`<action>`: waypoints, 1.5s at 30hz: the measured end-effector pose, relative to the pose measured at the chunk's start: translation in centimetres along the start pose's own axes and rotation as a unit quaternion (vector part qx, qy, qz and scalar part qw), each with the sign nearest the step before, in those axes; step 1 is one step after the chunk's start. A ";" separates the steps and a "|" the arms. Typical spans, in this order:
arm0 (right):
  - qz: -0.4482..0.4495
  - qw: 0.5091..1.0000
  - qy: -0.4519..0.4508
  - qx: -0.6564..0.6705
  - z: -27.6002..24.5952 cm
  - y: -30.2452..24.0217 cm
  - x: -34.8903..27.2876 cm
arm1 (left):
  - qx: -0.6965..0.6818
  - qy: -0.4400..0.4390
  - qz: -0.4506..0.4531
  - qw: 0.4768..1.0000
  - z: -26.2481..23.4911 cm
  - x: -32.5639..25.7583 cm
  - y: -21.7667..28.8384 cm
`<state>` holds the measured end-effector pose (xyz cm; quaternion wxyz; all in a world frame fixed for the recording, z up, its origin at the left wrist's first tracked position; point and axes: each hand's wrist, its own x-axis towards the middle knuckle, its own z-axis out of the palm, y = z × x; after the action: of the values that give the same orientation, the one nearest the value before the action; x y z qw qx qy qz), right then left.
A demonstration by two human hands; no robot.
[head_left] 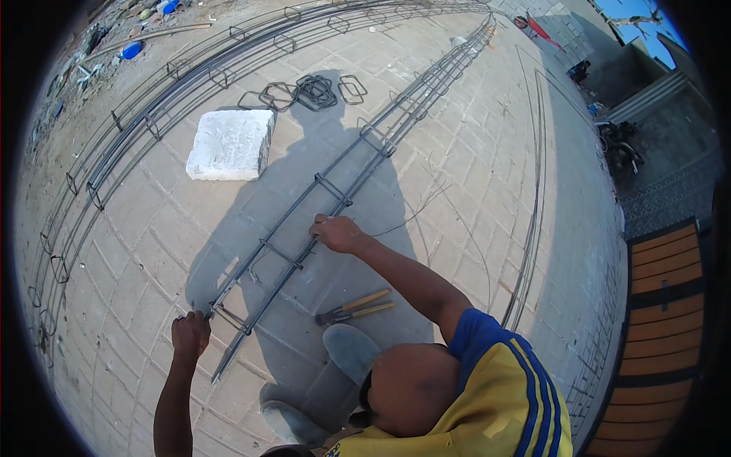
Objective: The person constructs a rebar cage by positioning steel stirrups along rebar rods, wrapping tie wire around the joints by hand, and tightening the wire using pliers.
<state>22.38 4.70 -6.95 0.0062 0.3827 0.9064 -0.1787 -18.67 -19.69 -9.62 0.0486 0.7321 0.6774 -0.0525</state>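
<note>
A long rebar cage (369, 156), dark steel rods tied with rectangular stirrups, runs from near my feet to the far upper right. My left hand (190, 335) is closed at its near left end, around the rod by the last stirrup. Farther up, my right hand (337, 232) grips the right-hand rod between two stirrups; its fingertips are partly hidden. Pincers (354, 306) with yellowish handles lie on the paving to the right of the cage, by my boot (350, 350).
A white block (231, 145) stands left of the cage, near loose stirrups (314, 93). Another long cage (145, 118) curves along the left. Thin bars (538, 152) lie at right, before a motorcycle (620, 145) and an orange slatted panel (662, 305). A red wheelbarrow (537, 29) is far off.
</note>
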 end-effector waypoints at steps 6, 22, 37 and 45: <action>-0.061 0.996 -0.035 0.052 3.1 -2.6 3.0 | -0.101 -0.092 -0.106 0.985 -1.0 -8.4 -3.5; -0.072 0.989 -0.019 0.130 1.5 1.4 2.7 | -0.437 -0.047 -0.293 0.849 1.8 -20.5 0.3; -0.085 0.983 -0.011 0.160 2.8 -0.6 2.7 | -0.373 -0.045 -0.209 0.903 2.5 -19.4 0.8; -0.043 0.971 -0.037 0.231 2.8 -2.0 3.1 | -0.331 -0.016 -0.216 0.918 3.0 -20.0 0.7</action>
<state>18.47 4.62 -9.36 -0.0570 0.3273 0.8553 -0.3976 -19.58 -39.94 -9.73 0.2866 0.5090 0.7969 0.1539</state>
